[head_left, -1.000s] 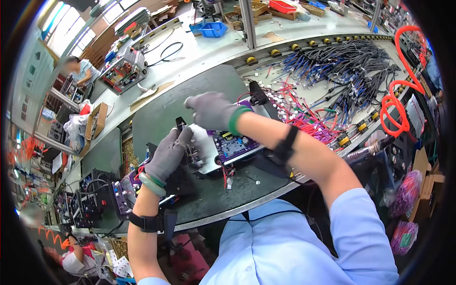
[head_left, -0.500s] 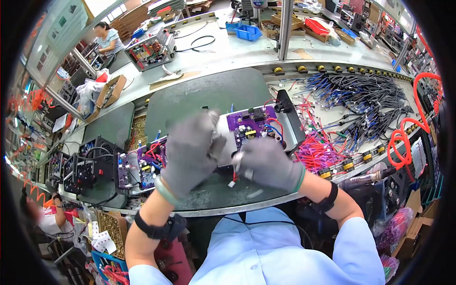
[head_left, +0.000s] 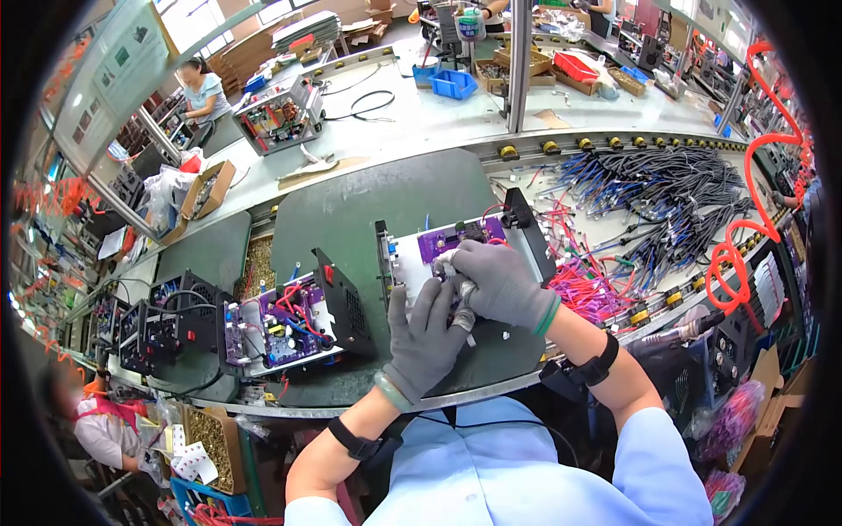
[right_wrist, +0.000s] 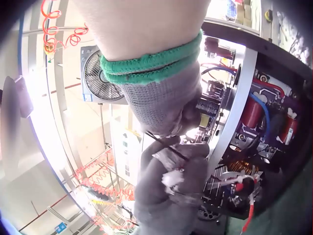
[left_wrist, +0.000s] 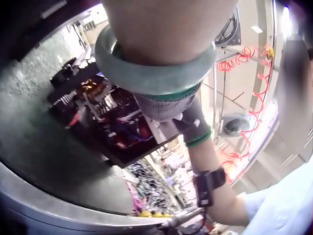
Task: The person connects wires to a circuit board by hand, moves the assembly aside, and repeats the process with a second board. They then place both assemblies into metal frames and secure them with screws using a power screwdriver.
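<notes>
My right hand [head_left: 500, 285], in a grey glove with taped fingertips, lies over the front of a metal chassis [head_left: 408, 254] holding a purple circuit board [head_left: 438, 243]. Its fingers are curled; a thin dark strand [right_wrist: 166, 144] runs from beneath it toward the left fingertips in the right wrist view. Beside it, my left hand [head_left: 425, 337] lies at the chassis's front edge, fingers pointing away and taped thumb by the right fingers. A small white piece [right_wrist: 173, 181] shows at the left fingertips; I cannot tell whether they pinch it. The left wrist view hides both hands' fingertips.
A second open chassis with a black perforated panel [head_left: 344, 307] stands to the left, with black housings [head_left: 189, 302] beyond it. Black cables [head_left: 667, 188] and red wires [head_left: 596, 289] are heaped at right. A red coiled hose [head_left: 745, 241] hangs there.
My left hand has left the chassis's left end and moved to its front edge. The right hand, first reaching over the chassis, has come back beside the left. The head view has shifted.
</notes>
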### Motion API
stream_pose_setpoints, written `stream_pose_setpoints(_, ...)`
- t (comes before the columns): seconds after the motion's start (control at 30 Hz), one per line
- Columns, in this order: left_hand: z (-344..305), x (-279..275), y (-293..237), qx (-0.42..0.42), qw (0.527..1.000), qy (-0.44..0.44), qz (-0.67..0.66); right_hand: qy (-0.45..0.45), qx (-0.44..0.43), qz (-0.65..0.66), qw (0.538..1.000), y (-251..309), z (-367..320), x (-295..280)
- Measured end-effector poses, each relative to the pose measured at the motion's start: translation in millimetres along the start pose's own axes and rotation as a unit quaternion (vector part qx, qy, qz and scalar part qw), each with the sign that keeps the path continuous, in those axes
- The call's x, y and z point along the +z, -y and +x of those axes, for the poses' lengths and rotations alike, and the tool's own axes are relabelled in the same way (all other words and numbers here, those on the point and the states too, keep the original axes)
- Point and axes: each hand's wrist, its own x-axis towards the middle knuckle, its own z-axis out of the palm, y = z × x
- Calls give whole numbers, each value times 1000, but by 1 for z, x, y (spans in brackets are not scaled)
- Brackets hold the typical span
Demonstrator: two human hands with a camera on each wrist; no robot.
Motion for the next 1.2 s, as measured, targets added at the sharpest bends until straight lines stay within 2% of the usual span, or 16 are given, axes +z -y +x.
stream_pose_setpoints(0.1,22,-32,2,-113,974,71,-180,11,4,7,1000,1,-1,-3)
stream_pose_setpoints(0.13,27,-39,10,-117,974,69,-180,19,4,28,999,3,-1,-4)
stream_pose_setpoints(0.2,38,-50,32,-195,952,8,-235,-6,-11,66,998,4,-2,2)
stream_pose_setpoints(0.27,48,-50,59,-281,893,24,-352,-15,-55,107,993,9,-5,6)
stream_pose_setpoints(0.33,38,-20,84,-367,838,55,-399,-8,-84,104,991,14,-11,13)
stream_pose_setpoints(0.37,43,-13,93,-371,836,55,-399,-25,-94,105,990,18,-14,16)
stream_pose_setpoints(0.43,58,-1,107,-413,814,182,-366,-24,-85,75,993,19,-16,20)
stream_pose_setpoints(0.47,63,2,104,-416,811,183,-368,-19,-83,75,993,17,-12,24)
stream_pose_setpoints(0.53,76,2,89,-505,730,189,-420,-76,-68,-14,995,13,-3,37)
stream_pose_setpoints(0.7,55,29,90,-489,775,156,-369,-136,-87,-62,985,6,5,52)
stream_pose_setpoints(0.77,51,30,89,-469,785,124,-385,-106,-94,-166,976,7,6,40)
stream_pose_setpoints(0.87,54,27,90,-488,758,134,-412,-164,-115,-82,976,15,13,34)
stream_pose_setpoints(0.9,56,24,89,-483,760,143,-410,-124,-99,-64,985,15,12,35)
stream_pose_setpoints(0.93,59,19,87,-493,742,138,-434,-130,-91,-61,985,16,10,37)
stream_pose_setpoints(1.0,56,19,87,-499,723,140,-456,-33,-97,-107,989,20,6,42)
stream_pose_setpoints(1.2,52,23,91,-499,727,140,-449,5,-68,-150,986,20,10,51)
